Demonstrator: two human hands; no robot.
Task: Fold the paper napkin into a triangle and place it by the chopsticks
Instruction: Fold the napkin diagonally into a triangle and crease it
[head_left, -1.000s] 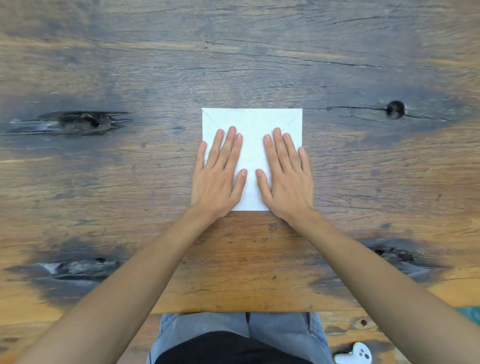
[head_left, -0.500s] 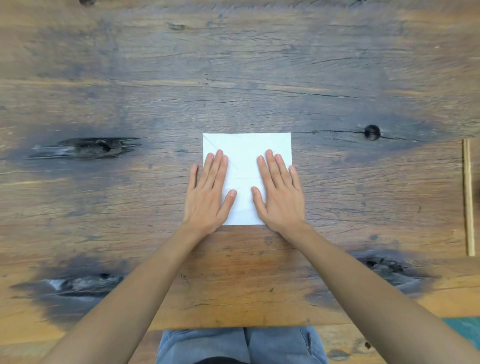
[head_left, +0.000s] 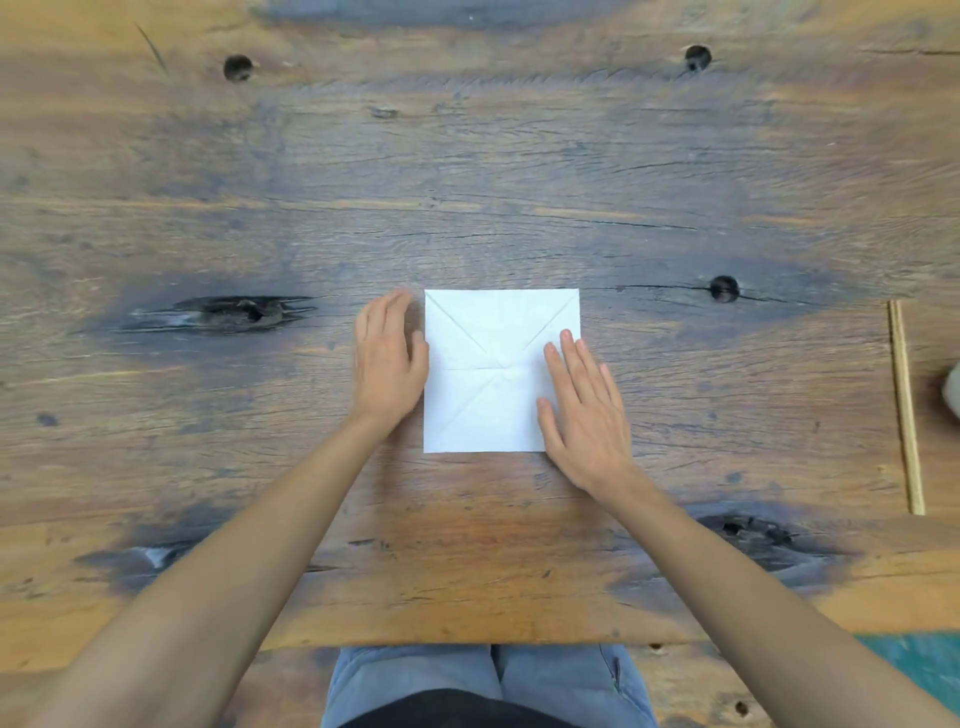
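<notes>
- A wooden table (head_left: 156, 218), seen from above, with dark knots and small holes in its grain
- The left hand (head_left: 387, 364) rests on the wood just beside the left edge of the napkin, fingers loosely curled and blurred; it holds nothing, though the thumb may touch the paper, which cannot be told for sure
- The napkin (head_left: 493, 332), white and square, lies flat in the middle of the table, with creases crossing from its corners to its centre
- The right hand (head_left: 584, 415) lies palm down with its fingers spread flat on the right side of the napkin, pressing it and gripping nothing
- The chopsticks (head_left: 905, 408) lie well apart near the right edge, pointing away from the person
- To fold well: pin one corner, bring the opposite corner over to meet it exactly, then press along the diagonal crease
</notes>
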